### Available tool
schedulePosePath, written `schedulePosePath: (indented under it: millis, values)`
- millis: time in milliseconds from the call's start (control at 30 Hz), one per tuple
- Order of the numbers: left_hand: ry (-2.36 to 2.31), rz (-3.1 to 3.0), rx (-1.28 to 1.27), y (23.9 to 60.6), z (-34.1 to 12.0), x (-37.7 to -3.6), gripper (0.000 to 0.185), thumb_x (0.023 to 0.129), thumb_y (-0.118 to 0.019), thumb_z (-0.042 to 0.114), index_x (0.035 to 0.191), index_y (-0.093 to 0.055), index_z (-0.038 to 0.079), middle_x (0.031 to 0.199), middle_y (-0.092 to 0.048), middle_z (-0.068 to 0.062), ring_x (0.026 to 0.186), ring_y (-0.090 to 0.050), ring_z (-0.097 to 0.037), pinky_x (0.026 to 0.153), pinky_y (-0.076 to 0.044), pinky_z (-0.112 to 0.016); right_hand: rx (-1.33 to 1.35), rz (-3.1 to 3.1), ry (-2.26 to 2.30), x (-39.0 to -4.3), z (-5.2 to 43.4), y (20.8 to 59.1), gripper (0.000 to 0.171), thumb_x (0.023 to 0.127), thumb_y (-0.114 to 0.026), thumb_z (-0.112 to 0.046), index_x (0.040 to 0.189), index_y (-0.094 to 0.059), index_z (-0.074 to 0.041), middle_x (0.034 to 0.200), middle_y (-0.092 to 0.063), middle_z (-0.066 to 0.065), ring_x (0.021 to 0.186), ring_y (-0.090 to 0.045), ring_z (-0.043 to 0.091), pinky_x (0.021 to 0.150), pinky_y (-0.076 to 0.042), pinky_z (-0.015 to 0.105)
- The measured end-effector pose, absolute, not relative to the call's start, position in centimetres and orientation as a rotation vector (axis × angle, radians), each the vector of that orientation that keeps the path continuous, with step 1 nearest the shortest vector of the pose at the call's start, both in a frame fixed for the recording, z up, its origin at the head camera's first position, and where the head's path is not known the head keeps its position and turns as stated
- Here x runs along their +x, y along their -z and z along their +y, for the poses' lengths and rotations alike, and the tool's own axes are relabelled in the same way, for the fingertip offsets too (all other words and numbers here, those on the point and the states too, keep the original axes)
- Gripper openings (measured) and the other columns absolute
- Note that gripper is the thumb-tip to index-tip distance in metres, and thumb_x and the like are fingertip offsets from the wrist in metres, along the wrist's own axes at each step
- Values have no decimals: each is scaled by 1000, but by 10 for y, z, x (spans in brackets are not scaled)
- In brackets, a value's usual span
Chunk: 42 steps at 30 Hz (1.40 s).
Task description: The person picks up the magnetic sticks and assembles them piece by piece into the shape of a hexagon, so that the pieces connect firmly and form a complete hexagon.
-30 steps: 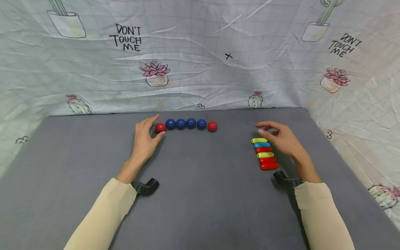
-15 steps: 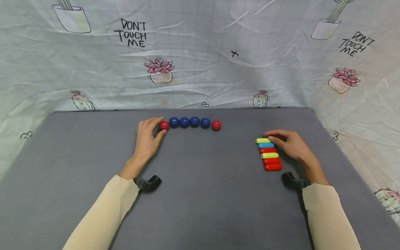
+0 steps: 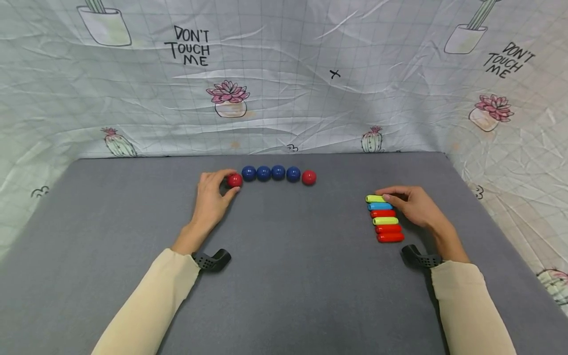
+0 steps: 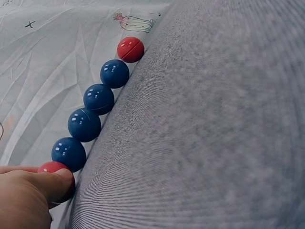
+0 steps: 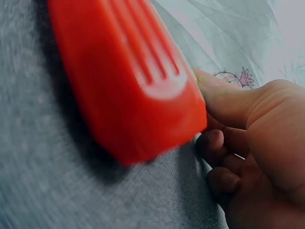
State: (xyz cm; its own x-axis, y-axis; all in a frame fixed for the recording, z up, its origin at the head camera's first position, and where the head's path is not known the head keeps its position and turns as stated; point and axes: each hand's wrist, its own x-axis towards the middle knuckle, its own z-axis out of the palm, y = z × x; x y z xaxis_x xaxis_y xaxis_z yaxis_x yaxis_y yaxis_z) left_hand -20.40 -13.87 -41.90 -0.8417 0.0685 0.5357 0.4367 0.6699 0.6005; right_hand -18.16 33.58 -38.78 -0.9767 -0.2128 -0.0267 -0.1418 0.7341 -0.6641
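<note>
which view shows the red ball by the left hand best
The head view: the red ball sits whole at the left end of the row, pinched by the left hand. The left wrist view shows only a sliver of it behind the thumb. The right wrist view does not show it.

Left hand pinches red ball; right hand touches yellow-green capsule.

Both arms reach forward in cream sleeves (a black mount at each wrist). The left hand points toward 1 o'clock, fingers curled and pinching. The right hand points toward 10 o'clock, fingertips pinching.
</note>
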Motion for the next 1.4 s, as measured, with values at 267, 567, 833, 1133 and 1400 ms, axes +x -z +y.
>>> schedulePosePath:
  millis: [267,567,833,1133,1400]
  values:
    - [1116,-2364,-374,413,-132,-207,36,80,-79,8,112,-64,1,102,-66,-17,87,-60,-32,76,-47,-42,-191,2931,1129,-178,325,376,36,100,-50,-35,122,-67,-13,122,-62,9,102,-50,14,77,-40,17]
    - [1300,-2395,-431,395,-124,-195,35,81,-78,11,112,-62,3,98,-68,-12,76,-67,-18,66,-53,-30,-223,3049,1215,-168,287,357,34,99,-51,-35,120,-68,-14,108,-61,6,75,-47,20,59,-37,27]
    - [1377,-2482,-521,376,-128,-165,35,83,-76,13,113,-60,7,105,-67,-9,75,-65,-14,67,-52,-32,-533,2876,1506,-152,247,356,27,99,-53,-14,121,-66,-7,107,-60,10,76,-67,16,64,-55,30]
    - [1832,-2481,-436,373,-121,-130,42,84,-74,9,123,-61,6,103,-69,-11,79,-69,-18,69,-54,-24,-622,2673,1657,-141,206,363,25,97,-55,-9,119,-66,-5,104,-62,9,79,-67,22,70,-55,32]
    - [2231,-2375,-404,378,-116,-115,41,86,-71,5,123,-55,-5,108,-61,-18,83,-69,-29,76,-54,-27,-580,2528,1662,-121,167,355,24,97,-54,-3,117,-65,3,105,-62,14,81,-66,29,71,-56,38]
